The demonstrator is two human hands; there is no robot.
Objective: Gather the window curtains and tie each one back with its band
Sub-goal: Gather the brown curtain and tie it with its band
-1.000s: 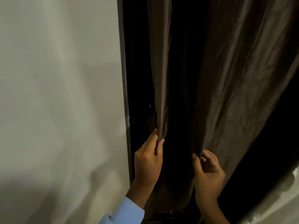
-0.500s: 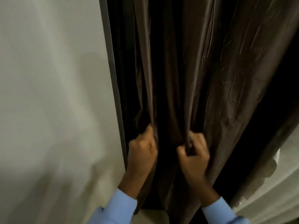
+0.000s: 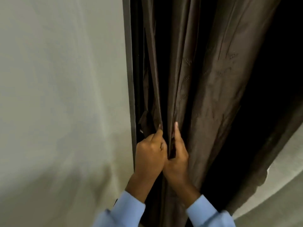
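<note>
A dark brown satin curtain [image 3: 205, 82] hangs in long folds from the top of the head view down past my wrists. My left hand [image 3: 150, 153] grips a fold at the curtain's left side, thumb up against the cloth. My right hand [image 3: 177, 154] pinches the neighbouring fold, its thumb lying straight up along the fabric. The two hands touch each other at the knuckles, with the folds bunched between them. No tie band is visible.
A pale wall [image 3: 62, 104] fills the left half. A dark frame edge [image 3: 129, 76] runs vertically between wall and curtain. Deep shadow lies right of the curtain, and a pale surface [image 3: 278, 190] shows at the lower right.
My right hand has moved left with its fold until it meets my left hand. The curtain folds are now bunched more tightly together.
</note>
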